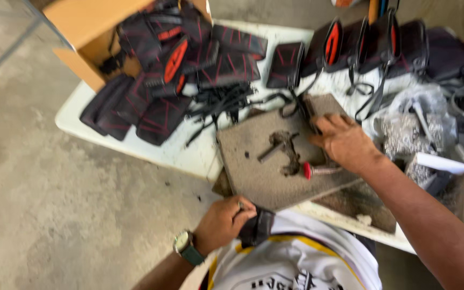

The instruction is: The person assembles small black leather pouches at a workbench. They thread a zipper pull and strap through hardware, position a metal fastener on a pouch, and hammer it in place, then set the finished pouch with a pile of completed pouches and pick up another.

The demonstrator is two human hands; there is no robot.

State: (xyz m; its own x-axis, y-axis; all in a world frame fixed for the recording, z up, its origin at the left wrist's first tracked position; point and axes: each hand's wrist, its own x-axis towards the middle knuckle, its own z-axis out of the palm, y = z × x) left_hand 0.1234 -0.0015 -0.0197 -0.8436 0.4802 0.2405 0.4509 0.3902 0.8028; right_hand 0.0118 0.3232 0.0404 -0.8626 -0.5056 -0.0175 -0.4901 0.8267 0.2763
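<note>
Work surface: a white table [151, 153], crowded, standing on a stained bare concrete floor [55, 215]. A worn grey pad [264, 172] lies at the near edge. Right hand [345, 142] rests flat on the pad's far side, fingers spread, gripping nothing, beside a red-headed punch [318, 171] and a metal tool [272, 151]. Left hand [224, 223], watch on wrist, is closed around a black pouch [256, 228] held against the body. More black-and-red pouches [189, 59] spill from a tipped cardboard box [87, 32].
</note>
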